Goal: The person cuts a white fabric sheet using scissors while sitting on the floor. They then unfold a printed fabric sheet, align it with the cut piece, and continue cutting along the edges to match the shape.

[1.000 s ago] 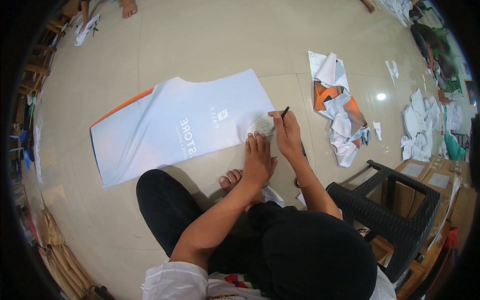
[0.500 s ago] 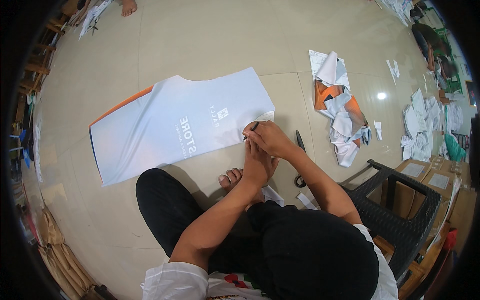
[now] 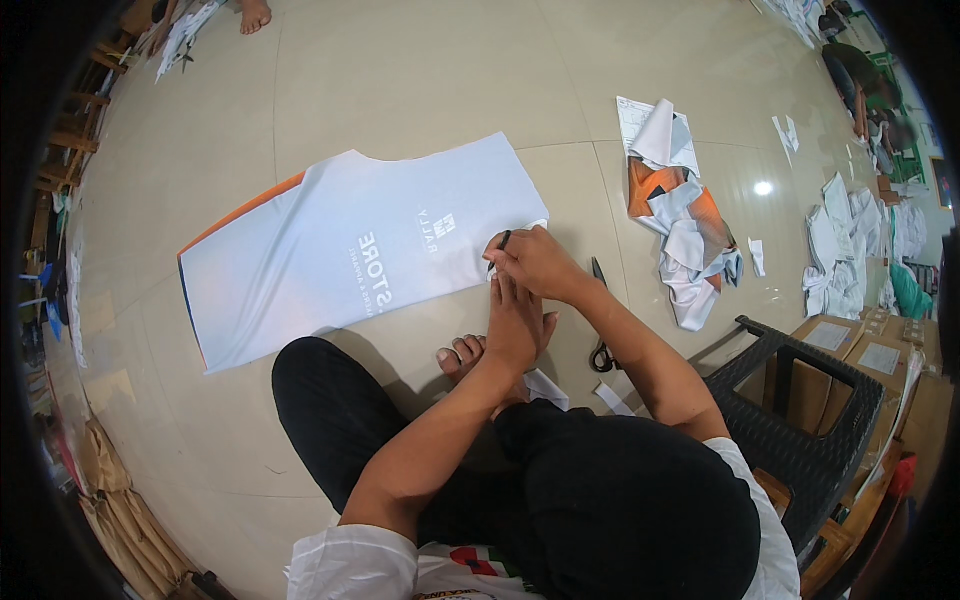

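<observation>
A large white folded fabric panel [image 3: 330,240] with an orange edge and printed lettering lies on the floor before me. My right hand [image 3: 540,264] is closed on a black pen [image 3: 504,241] at the panel's near right corner. The pen's tip is hard to make out behind the fingers. Just below it, my left hand [image 3: 514,325] rests with its fingers stretched out toward the panel's edge, the fingertips partly under the right hand. Black-handled scissors [image 3: 601,357] lie on the floor by my right forearm, which covers part of them.
To the right lies a heap of white and orange fabric pieces [image 3: 690,240] with a printed sheet [image 3: 635,118]. A black plastic stool [image 3: 800,400] stands near my right elbow, beside cardboard boxes [image 3: 885,350]. Another person's foot [image 3: 255,15] shows at the far left.
My right hand has shifted slightly and the pen is tilted more upright. The small pale slip visible beside that hand earlier is now mostly covered. My left hand stays in place.
</observation>
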Tool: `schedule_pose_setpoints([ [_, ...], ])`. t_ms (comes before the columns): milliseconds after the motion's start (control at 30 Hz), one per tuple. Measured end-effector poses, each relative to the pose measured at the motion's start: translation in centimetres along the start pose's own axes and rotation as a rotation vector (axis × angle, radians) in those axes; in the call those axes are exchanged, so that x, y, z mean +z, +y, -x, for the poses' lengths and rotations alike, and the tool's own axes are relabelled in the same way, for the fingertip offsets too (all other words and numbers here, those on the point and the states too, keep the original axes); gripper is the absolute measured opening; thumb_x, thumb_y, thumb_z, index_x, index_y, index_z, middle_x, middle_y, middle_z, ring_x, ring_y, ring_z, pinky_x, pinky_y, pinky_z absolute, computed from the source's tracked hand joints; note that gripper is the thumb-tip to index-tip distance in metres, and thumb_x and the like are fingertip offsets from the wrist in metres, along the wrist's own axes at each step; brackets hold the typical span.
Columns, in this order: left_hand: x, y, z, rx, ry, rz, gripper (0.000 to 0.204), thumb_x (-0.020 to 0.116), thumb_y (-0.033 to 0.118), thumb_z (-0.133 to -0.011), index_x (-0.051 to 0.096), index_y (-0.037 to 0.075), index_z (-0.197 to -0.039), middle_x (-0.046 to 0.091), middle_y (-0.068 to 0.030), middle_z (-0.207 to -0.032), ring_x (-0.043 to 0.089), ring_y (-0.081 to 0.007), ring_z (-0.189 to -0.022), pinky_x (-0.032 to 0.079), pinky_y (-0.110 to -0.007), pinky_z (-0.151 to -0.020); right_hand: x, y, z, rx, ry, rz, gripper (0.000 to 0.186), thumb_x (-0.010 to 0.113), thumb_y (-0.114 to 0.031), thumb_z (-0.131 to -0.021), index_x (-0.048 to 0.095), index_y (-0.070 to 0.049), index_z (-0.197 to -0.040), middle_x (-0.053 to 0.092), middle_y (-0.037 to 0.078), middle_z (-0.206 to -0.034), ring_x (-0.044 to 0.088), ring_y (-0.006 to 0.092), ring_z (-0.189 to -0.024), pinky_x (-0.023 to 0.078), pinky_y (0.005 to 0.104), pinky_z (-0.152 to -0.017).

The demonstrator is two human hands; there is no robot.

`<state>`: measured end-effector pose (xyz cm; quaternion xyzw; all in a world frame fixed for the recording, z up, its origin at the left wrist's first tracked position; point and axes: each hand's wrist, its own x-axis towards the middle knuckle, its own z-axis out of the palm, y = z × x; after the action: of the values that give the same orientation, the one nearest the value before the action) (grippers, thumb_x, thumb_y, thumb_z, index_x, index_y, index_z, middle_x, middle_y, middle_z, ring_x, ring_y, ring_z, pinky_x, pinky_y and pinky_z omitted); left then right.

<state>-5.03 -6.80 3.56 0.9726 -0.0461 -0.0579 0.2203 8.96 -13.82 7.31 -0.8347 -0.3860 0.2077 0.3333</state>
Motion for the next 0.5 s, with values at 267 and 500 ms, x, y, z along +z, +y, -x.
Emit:
schedule_pose_setpoints([
  [267, 0.1, -0.2, 0.1, 0.042, 0.04, 0.004, 0.085, 0.062, 0.047, -0.102, 0.041, -0.015, -0.156, 0.036, -0.0408, -0.161, 0.03, -0.0612, -0.151, 0.024, -0.065, -0.128, 1.0, 0.2, 0.4, -0.054, -0.073, 0.078, 0.043, 0.05, -0.039, -0.114, 0.076, -0.005, -0.109, 0.076, 0.017, -0.097, 0.07, 0.039, -0.096, 0.048, 0.0489, -0.092],
  [500, -0.1, -0.1, 0.1, 0.005, -0.031, -0.009, 0.088, 0.061, 0.048, -0.103, 0.037, -0.017, -0.157, 0.036, -0.0398, -0.161, 0.031, -0.0597, -0.151, 0.024, -0.062, -0.129, 0.1, -0.3, -0.2, 0.002, -0.114, 0.093, 0.039, 0.053, -0.035, -0.113, 0.077, -0.004, -0.109, 0.077, 0.017, -0.099, 0.069, 0.038, -0.096, 0.049, 0.0478, -0.093],
])
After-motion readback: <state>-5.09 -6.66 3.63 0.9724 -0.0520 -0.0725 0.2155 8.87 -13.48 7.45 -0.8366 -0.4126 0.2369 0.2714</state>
